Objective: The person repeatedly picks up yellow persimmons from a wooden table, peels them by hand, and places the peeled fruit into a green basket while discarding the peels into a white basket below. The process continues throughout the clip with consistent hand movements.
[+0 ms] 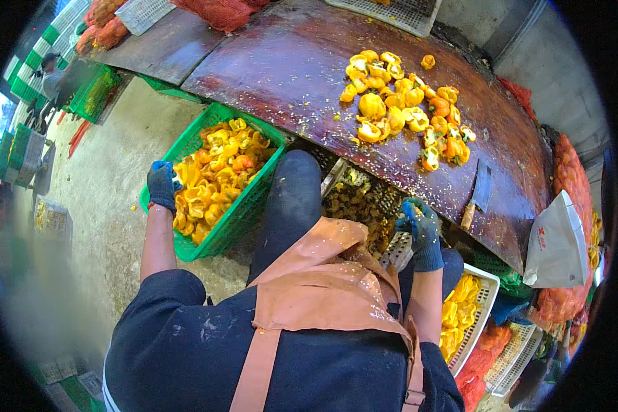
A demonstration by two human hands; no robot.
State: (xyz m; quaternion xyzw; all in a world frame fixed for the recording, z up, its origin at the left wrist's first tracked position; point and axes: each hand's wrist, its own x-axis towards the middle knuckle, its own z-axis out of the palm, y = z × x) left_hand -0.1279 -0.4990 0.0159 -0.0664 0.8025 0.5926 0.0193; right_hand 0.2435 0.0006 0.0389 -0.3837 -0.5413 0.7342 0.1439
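My left hand (161,184), in a dark glove with blue on it, is at the left side of a green plastic crate (206,251) of cut yellow bell peppers (219,175). A pale yellow pepper piece touches or lies right beside its fingers; I cannot tell if it is held. My right hand (421,232), gloved alike, has curled fingers above a crate (396,252) of pepper cores and seeds (358,203). A small yellowish bit shows at its fingertips, but whether it is gripped is unclear. More cut yellow peppers (391,110) lie heaped on the dark tabletop (288,67).
A cleaver (480,190) with a wooden handle lies near the table's front edge. At the right are a white bag (556,244), a red mesh sack (571,170) and a white crate (486,309) of yellow pepper pieces. A person (54,77) is far left.
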